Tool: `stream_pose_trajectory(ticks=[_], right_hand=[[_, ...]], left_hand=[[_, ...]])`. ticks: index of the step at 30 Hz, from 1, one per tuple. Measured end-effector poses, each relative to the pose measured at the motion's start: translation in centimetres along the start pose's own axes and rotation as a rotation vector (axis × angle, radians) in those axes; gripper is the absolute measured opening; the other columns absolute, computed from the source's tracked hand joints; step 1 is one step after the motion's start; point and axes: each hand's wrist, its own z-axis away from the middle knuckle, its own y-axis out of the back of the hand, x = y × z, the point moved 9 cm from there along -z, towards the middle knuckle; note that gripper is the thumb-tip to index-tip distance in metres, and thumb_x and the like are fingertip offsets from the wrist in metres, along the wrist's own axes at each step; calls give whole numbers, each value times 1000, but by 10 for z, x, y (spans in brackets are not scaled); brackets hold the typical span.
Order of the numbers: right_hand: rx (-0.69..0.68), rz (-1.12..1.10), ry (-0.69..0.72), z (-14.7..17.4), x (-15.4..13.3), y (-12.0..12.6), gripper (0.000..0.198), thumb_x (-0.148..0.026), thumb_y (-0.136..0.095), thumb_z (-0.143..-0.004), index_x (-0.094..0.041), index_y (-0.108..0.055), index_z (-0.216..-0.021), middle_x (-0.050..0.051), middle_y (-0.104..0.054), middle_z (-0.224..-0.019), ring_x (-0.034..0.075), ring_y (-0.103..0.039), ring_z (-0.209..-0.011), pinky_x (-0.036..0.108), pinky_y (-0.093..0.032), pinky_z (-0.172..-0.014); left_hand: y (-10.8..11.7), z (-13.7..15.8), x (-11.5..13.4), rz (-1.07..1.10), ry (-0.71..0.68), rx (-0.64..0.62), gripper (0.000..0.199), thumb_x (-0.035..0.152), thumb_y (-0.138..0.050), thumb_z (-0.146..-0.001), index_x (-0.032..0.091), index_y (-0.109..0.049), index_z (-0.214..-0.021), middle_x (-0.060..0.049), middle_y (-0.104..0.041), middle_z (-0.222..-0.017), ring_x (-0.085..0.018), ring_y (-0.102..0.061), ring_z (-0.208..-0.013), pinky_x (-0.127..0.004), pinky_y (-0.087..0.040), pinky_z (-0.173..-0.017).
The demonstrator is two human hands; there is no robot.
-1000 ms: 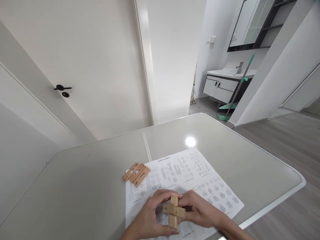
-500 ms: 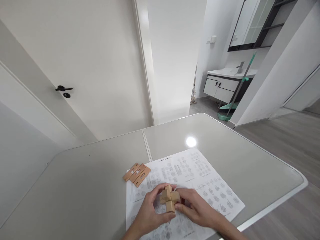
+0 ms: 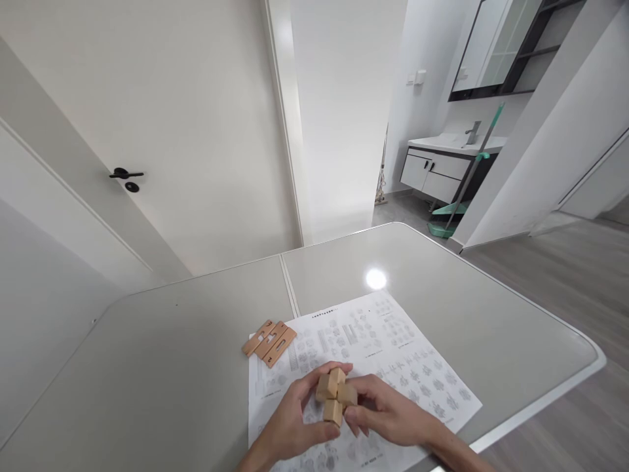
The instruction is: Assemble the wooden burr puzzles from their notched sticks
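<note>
Between my two hands is a wooden burr puzzle, made of light interlocking blocks with their ends jutting out. My left hand curves round its left side, with fingers at the top and the thumb at the lower end. From the right, my right hand grips a block end between thumb and index finger; its other fingers are bent beneath, partly hidden. Both hands are above a printed instruction sheet covered in small grey diagrams. Flat reddish wooden pieces with cut slots and marks lie together at the sheet's upper left edge.
The grey table has a pale seam and a rounded right corner. A door with a black handle stands beyond its far edge. Farther right are a washbasin cabinet and a green dustpan with a long handle.
The burr puzzle has turned and tilted slightly in my hands. My right fingers have shifted, the lower ones now showing below the puzzle. The flat wooden pieces stay put.
</note>
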Motion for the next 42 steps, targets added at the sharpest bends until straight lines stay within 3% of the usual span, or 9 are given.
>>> stream_pose_trajectory(ticks=[5,9,15,21,28,31,34,37,42], right_hand=[[197,163,17,2,5,18,31,-47,-59,-97,-18,-61,-86,-1,-55,-73,13,-48,-65,25,-39,-61],[238,311,17,3,5,19,34,-48,-57,-98,-19,-53,-80,-2,-50,-71,12,-43,-62,25,-34,-58],[291,550,31,7,3,19,31,-41,-59,-96,-22,-43,-77,-3,-49,-70,13,-42,-60,25,-30,-56],[211,576,87,6,-5,12,21,-34,-53,-99,-22,-46,-84,-3,-51,-73,13,-43,-62,25,-31,-58],[362,641,85,9,1,25,27,-31,-58,-96,-23,-40,-77,-5,-48,-67,11,-43,-56,23,-29,-54],[402,797,170,10,-1,22,23,-30,-58,-96,-23,-42,-81,-4,-50,-68,12,-42,-56,24,-29,-55],[380,899,242,8,-6,15,19,-30,-57,-96,-23,-44,-85,-3,-51,-70,13,-42,-58,25,-28,-56],[361,784,185,7,-6,15,16,-32,-60,-95,-24,-46,-91,-3,-54,-73,13,-46,-59,25,-33,-57],[336,540,128,8,-9,16,32,-28,-52,-100,-25,-44,-131,2,-67,-93,15,-59,-66,25,-43,-61]], left_hand=[[8,2,-5,-116,9,125,79,58,-74,-82,29,-47,-150,-12,-53,-152,-35,-45,-142,-52,-35,-119],[11,2,-6,-214,2,193,72,56,-72,-85,27,-51,-147,-12,-56,-149,-34,-49,-139,-49,-39,-117],[11,1,-5,-263,6,194,69,54,-71,-85,22,-53,-144,-11,-67,-132,-32,-61,-124,-43,-48,-109],[9,1,-5,-284,9,158,63,49,-71,-85,24,-56,-142,-8,-70,-119,-28,-66,-111,-39,-53,-101],[12,2,-3,-263,5,231,78,57,-72,-84,27,-46,-151,-13,-61,-142,-34,-57,-129,-47,-45,-112],[7,0,-3,-225,-16,177,85,67,-72,-79,22,-50,-148,-15,-60,-142,-37,-56,-131,-50,-44,-113],[3,-1,-5,-204,-5,133,77,61,-71,-83,22,-51,-146,-15,-61,-141,-35,-57,-130,-48,-45,-112],[5,0,-6,-222,37,168,65,43,-67,-91,25,-46,-149,-12,-62,-138,-31,-60,-126,-46,-49,-109],[12,3,-1,-279,8,272,79,20,-68,-85,30,-33,-155,-12,-52,-148,-31,-54,-134,-45,-49,-109]])
